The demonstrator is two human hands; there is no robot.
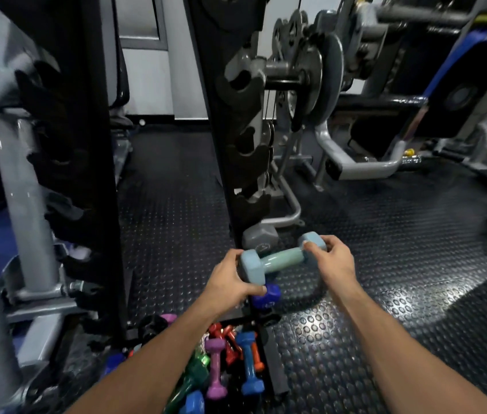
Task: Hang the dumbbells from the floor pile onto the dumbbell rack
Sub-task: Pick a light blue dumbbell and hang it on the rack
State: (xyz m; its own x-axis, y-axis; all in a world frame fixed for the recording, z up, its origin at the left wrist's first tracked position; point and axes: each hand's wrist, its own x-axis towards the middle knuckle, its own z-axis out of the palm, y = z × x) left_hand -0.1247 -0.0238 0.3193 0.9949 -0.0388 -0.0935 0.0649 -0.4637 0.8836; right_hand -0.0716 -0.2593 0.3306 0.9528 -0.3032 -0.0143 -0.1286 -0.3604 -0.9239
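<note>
Head view: left hand (230, 282) and right hand (330, 258) each grasp an end of the pale blue dumbbell (278, 258), carrying it to the rack (245, 162); next, seat its handle in a free hook.

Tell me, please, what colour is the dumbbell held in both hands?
The dumbbell is pale blue, seen in the head view.

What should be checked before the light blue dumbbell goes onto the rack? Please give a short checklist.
1. Left hand grips one head of the dumbbell: ok.
2. Right hand grips the other head: ok.
3. Dumbbell lifted off the pile: ok.
4. Free hooks on the rack: ok, several empty above.
5. Handle level with a hook: not ok, it is tilted.
6. Hook fits the handle: cannot tell.
</note>
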